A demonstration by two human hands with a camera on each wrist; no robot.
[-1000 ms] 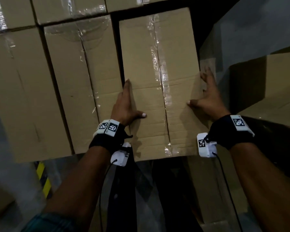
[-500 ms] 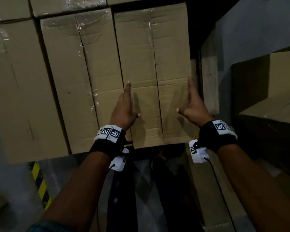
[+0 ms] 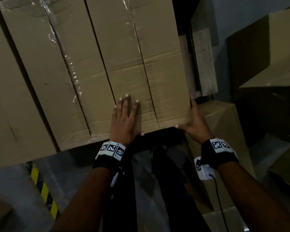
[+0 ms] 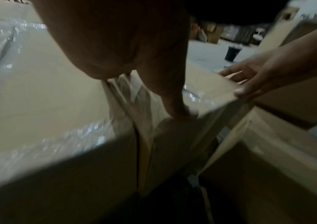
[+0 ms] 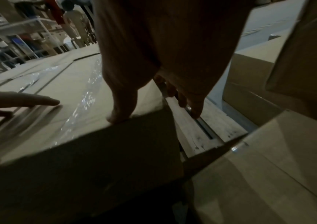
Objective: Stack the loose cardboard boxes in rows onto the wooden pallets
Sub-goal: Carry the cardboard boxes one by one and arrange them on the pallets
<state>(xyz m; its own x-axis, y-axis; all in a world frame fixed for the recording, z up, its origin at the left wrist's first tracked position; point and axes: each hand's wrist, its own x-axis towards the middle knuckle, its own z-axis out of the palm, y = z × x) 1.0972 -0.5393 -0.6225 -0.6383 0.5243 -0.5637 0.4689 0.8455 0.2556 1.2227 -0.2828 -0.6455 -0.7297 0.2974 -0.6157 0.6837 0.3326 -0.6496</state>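
My left hand [image 3: 124, 118] lies flat on the top face of the rightmost box [image 3: 141, 67], fingers straight and spread, thumb hooked over the near edge; it presses and grasps nothing. My right hand [image 3: 193, 121] sits at the box's near right corner, fingers extended along the right side face and thumb on the near edge. The right wrist view shows those fingers [image 5: 182, 97] straight down the side wall, so this hand too is released, bracing rather than clasping.

The box sits in the top row of the stack, its left side touching the neighbouring box [image 3: 60, 77] with only a thin seam between. Its long axis runs away from me, and both hands are at its near end. In my judgement the coming move is a final push forward or leftward to square it with the row; the right hand is the better placed for a leftward nudge.

To the right, a wooden pallet board [image 3: 205, 61] shows in the gap beside the box, well below its top. Further loose boxes [image 3: 264, 52] stand to the far right.

The far end of the box is cut off. Its base and support are hidden. Both wrist views are dim and smeared, and the tape detail is unclear.
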